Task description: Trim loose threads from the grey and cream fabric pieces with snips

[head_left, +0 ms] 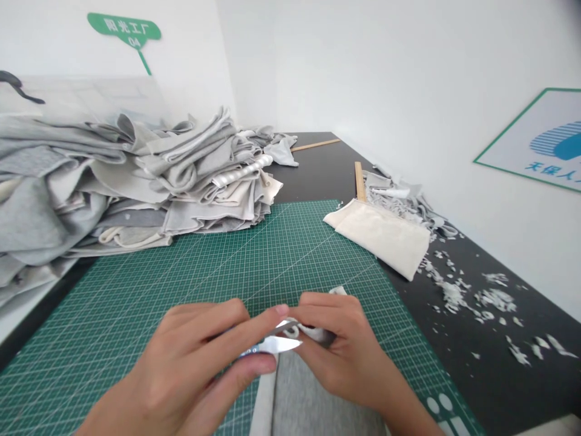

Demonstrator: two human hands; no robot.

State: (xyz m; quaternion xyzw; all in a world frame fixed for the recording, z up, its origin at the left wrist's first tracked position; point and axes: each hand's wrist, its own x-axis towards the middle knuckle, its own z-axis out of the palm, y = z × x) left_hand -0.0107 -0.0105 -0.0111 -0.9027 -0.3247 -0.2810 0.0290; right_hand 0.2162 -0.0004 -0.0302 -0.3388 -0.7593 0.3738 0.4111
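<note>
A small pair of thread snips (279, 345) with a blue grip lies in my left hand (195, 357), its blades pointing right and parted. My left hand is closed around the grip, which is mostly hidden by the fingers. My right hand (345, 345) pinches the folded edge of a grey fabric piece (313, 396) with a pale border. A small white loop of the edge (292, 330) sits at the blades, close to my right fingertips. Below both hands the fabric spreads toward me over the green cutting mat (281, 260).
Piled grey and white fabric pieces (181, 163) cover the left side. A folded cream cloth (381, 233) lies at the mat's right edge, beside a wooden ruler (360, 181). Fabric scraps (454, 297) litter the black table (499, 363). Another wooden strip (315, 145) lies farther back.
</note>
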